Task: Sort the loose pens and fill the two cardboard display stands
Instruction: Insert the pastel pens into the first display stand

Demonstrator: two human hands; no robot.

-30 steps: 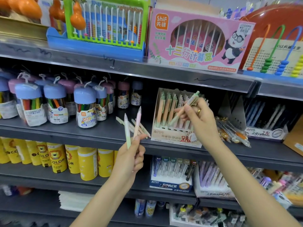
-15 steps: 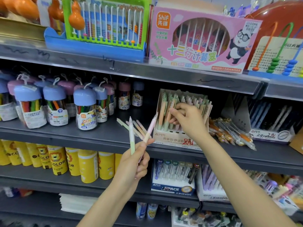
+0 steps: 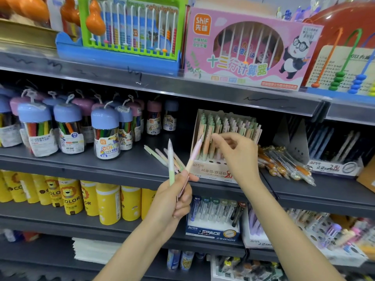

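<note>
My left hand grips two pastel pens that fan upward, a green one and a pink one. My right hand hovers in front of the cream cardboard display stand, which holds several upright pastel pens. Its loosely curled fingers hold nothing, and the fingertips sit just right of the pink pen's top. Several loose pastel pens lie on the shelf left of that stand. A second cardboard stand with dark pens is further right.
A pile of loose orange and clear pens lies between the two stands. Blue- and pink-capped marker jars crowd the shelf's left side. Abacus boxes sit on the shelf above, and yellow tubes and more pen boxes below.
My right hand set its pen into the cream stand, let go, and drew back left toward the pink pen. My left hand kept its two pens, tilting the pink one rightward.
</note>
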